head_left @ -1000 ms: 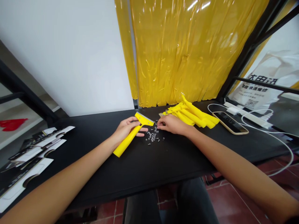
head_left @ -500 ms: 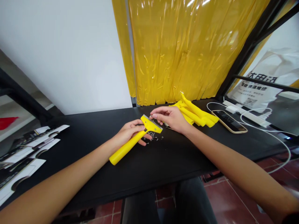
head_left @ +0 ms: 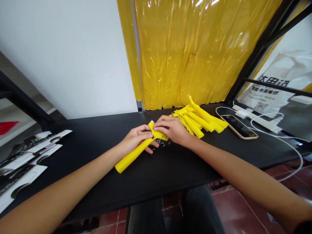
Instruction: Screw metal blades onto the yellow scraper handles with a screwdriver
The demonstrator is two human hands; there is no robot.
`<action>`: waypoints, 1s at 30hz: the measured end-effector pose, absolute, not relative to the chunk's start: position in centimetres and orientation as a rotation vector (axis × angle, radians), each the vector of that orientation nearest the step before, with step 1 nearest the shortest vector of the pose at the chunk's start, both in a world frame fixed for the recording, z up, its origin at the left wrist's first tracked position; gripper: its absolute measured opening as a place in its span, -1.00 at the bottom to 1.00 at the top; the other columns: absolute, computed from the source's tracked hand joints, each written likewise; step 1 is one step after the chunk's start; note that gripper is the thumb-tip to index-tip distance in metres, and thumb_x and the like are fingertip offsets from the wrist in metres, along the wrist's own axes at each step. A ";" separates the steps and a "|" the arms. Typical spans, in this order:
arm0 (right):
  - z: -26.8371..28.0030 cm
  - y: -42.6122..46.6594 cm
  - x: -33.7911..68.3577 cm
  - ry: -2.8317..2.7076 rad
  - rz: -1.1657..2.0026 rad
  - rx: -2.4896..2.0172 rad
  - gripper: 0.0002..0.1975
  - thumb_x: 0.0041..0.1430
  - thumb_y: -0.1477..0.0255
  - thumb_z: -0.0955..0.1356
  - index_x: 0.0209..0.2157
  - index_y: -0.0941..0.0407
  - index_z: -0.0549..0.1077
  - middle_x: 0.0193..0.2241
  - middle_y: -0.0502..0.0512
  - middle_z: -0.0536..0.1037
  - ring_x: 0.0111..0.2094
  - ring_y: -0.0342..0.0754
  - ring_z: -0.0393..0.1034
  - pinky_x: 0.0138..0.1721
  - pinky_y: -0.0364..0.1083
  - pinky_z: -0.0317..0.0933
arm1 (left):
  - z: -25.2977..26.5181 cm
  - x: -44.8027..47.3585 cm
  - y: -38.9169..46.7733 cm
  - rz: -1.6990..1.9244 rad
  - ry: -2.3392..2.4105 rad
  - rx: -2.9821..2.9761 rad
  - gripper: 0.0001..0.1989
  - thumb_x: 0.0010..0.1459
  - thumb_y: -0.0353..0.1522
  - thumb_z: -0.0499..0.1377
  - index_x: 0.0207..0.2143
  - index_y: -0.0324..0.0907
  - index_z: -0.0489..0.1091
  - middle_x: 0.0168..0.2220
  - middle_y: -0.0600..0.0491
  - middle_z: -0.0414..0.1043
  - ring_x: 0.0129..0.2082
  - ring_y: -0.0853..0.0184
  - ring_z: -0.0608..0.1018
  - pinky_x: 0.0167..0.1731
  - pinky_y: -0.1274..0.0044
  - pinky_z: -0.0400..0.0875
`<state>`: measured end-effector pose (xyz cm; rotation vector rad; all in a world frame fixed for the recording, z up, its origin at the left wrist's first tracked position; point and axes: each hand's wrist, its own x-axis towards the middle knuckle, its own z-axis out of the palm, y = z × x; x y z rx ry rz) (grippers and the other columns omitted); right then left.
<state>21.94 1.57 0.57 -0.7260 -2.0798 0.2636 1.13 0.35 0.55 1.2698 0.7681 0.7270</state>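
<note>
A yellow scraper [head_left: 134,155] with a wide, flat head slants up from lower left to upper right. My left hand [head_left: 136,138] is closed around its neck, thumb on top and some fingers spread underneath. At the head, my right hand [head_left: 172,129] pinches its thumb and fingertips together against the yellow surface; whatever small piece is between them is hidden. Loose screws and nuts [head_left: 162,144] lie on the black table just below the scraper head, partly covered by it.
Several more yellow scraper handles [head_left: 195,122] are piled behind my right hand. To the right are a phone [head_left: 239,126], a white power strip [head_left: 258,118] and looping cables. Printed cards [head_left: 36,154] lie at the left. A yellow plastic curtain [head_left: 195,55] hangs behind the table [head_left: 190,172].
My right hand has moved from just beyond the scraper's head down onto its face, its fingertips now touching there. The scraper, in my left hand, has barely shifted.
</note>
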 end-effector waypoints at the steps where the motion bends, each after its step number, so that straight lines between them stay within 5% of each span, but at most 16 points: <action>1: 0.5 1.6 21.9 -2.070 0.267 -0.727 -0.86 0.29 0.41 0.37 -0.30 0.06 0.61 -0.31 0.06 0.58 -0.28 -0.10 0.47 -0.20 -0.10 0.31 | 0.5 1.2 0.3 0.728 0.769 1.274 -0.71 0.16 -0.30 0.30 -0.11 -0.17 0.33 -0.28 -0.07 0.57 -0.28 0.03 0.68 -0.50 0.38 0.62; 9: 0.5 1.3 21.3 -1.967 0.406 -0.899 -0.91 0.17 0.40 0.47 -0.34 0.13 0.56 -0.46 -0.03 0.50 -0.52 -0.20 0.23 -0.38 -0.15 0.17 | 0.4 1.2 0.1 0.749 0.778 1.291 -0.68 0.16 -0.31 0.30 -0.10 -0.17 0.29 -0.35 -0.04 0.56 -0.29 0.02 0.68 -0.50 0.36 0.62; 23: 0.1 1.3 21.5 -2.060 0.220 -0.848 -0.89 0.23 0.43 0.42 -0.39 0.13 0.47 -0.42 -0.01 0.49 -0.41 -0.15 0.32 -0.32 -0.15 0.18 | 0.3 1.2 0.1 0.756 0.765 1.320 -0.69 0.18 -0.32 0.29 -0.09 -0.20 0.29 -0.29 -0.10 0.57 -0.28 0.02 0.67 -0.49 0.35 0.63; 30: -0.1 1.7 21.9 -2.214 0.101 -0.759 -0.90 0.33 0.44 0.34 -0.25 0.14 0.51 -0.30 0.08 0.53 -0.27 -0.09 0.39 -0.17 -0.11 0.25 | 0.3 1.1 0.3 0.771 0.800 1.260 -0.71 0.17 -0.33 0.29 -0.11 -0.21 0.31 -0.30 -0.10 0.57 -0.29 0.03 0.67 -0.49 0.37 0.62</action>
